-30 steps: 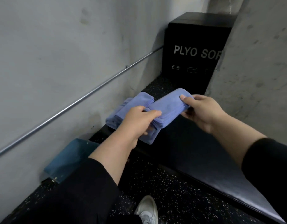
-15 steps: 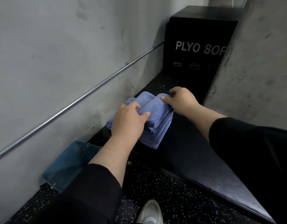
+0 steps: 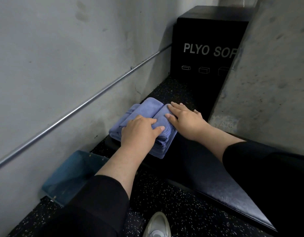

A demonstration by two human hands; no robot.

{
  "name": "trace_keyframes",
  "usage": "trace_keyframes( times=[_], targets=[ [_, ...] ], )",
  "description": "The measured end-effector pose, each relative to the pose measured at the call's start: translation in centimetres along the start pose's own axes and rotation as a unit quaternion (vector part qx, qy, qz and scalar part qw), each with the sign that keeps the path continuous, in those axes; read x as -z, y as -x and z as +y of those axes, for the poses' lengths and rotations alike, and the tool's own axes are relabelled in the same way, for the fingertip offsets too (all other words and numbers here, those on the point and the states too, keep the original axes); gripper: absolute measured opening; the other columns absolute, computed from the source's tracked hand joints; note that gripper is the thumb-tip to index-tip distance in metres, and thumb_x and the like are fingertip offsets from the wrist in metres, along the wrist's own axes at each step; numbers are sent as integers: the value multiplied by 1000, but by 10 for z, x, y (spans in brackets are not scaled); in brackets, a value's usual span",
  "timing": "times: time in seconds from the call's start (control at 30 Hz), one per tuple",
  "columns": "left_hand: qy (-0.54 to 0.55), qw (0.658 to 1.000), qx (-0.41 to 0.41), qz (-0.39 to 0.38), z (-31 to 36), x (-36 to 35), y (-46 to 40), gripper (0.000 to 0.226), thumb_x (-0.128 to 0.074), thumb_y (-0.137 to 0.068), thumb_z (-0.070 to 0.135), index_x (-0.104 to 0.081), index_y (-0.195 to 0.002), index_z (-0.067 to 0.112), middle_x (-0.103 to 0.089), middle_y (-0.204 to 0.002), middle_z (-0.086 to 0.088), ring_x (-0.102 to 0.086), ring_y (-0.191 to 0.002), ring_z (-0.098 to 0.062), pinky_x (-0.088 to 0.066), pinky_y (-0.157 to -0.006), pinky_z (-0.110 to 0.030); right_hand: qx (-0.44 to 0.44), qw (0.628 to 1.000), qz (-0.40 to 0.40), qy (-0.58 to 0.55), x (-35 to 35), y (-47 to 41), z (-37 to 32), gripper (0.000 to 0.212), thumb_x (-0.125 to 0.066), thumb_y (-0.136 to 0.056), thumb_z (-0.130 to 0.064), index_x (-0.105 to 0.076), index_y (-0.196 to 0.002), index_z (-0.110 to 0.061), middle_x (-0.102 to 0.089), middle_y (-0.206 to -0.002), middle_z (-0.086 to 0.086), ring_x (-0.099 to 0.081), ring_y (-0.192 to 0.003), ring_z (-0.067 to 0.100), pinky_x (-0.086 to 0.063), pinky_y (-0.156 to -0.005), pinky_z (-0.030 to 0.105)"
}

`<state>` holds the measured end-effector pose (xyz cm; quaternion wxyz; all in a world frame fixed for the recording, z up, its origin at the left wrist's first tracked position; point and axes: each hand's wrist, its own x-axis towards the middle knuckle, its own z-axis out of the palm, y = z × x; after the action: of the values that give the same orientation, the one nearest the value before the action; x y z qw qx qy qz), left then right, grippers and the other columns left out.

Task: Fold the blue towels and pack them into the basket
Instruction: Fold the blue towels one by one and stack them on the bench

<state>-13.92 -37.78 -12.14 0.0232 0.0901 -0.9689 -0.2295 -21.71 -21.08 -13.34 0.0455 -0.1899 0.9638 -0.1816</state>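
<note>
Against the grey wall, a dark padded bench [image 3: 207, 170] carries the blue towels [image 3: 144, 117] under your palms. You have just set the latest folded towel on the stack; your left hand [image 3: 139, 132] and right hand [image 3: 185, 118] now press it flat, fingers straight, gripping nothing. Two piles, side by side. One blue basket [image 3: 69, 175] waits below your left forearm.
</note>
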Motion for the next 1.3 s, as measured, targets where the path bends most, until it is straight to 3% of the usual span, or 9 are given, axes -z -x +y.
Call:
trace_keyframes(
  times=[0.23,0.47,0.6,0.73,0.9,1.07,1.17,1.23,1.3],
  targets=[
    [15,998,-27,56,7,5,2,43,-57,-94,52,-63,-132,31,-58,-131,-4,-52,-124,-28,-43,-103,-44,12,993,99,-70,4,4,3,54,-42,-103,-51,-41,-151,-29,-22,-165,-9,-9,-154,12,-10,-122,54],
    [22,999,-14,43,12,9,1,46,-46,-100,52,-55,-140,32,-53,-142,-2,-46,-131,-28,-38,-108,-49,28,991,104,-79,15,4,3,50,-41,-103,-50,-46,-148,-29,-27,-163,-9,-12,-154,11,-11,-122,55],
    [34,998,-13,48,14,11,3,42,-48,-101,46,-57,-138,31,-58,-135,-5,-49,-127,-29,-40,-106,-47,7,989,108,-103,18,1,2,49,-44,-102,-51,-49,-145,-28,-39,-158,-7,-29,-149,15,-23,-120,53],
    [40,998,13,43,14,13,4,41,-54,-97,47,-60,-131,25,-67,-120,-5,-58,-118,-29,-47,-98,-44,-38,982,114,-149,16,-2,2,46,-50,-96,-57,-58,-132,-29,-65,-127,-3,-60,-117,22,-46,-103,50],
    [26,998,49,-4,17,12,3,43,-57,-92,58,-61,-118,24,-69,-99,0,-65,-100,-27,-52,-90,-43,-107,975,76,-180,17,-9,-1,58,-62,-89,-57,-54,-134,-21,-66,-117,-1,-62,-110,21,-51,-96,43],
    [136,990,30,36,23,20,4,26,-65,-92,36,-64,-113,21,-63,-88,7,-63,-92,-21,-51,-84,-36,-84,962,111,-234,24,-8,-1,51,-71,-86,-47,-59,-129,-24,-66,-115,-5,-63,-106,16,-52,-97,42],
    [324,944,30,56,32,30,10,31,-68,-91,25,-64,-122,24,-68,-94,12,-67,-92,-11,-53,-82,-29,-52,913,180,-363,39,0,-5,44,-75,-84,-38,-64,-124,-23,-69,-112,-6,-66,-103,12,-55,-93,34],
    [457,889,28,30,41,34,16,33,-71,-91,23,-64,-124,25,-72,-101,11,-71,-91,-4,-55,-82,-24,-81,823,183,-532,47,9,-3,39,-76,-84,-34,-65,-118,-20,-72,-111,0,-70,-102,17,-59,-85,36],
    [490,871,21,-20,49,33,22,36,-71,-93,23,-60,-128,25,-73,-106,7,-72,-93,-4,-58,-85,-25,-125,739,125,-650,49,24,5,29,-72,-90,-27,-64,-114,-13,-73,-108,7,-72,-99,22,-60,-80,38]
  ],
)
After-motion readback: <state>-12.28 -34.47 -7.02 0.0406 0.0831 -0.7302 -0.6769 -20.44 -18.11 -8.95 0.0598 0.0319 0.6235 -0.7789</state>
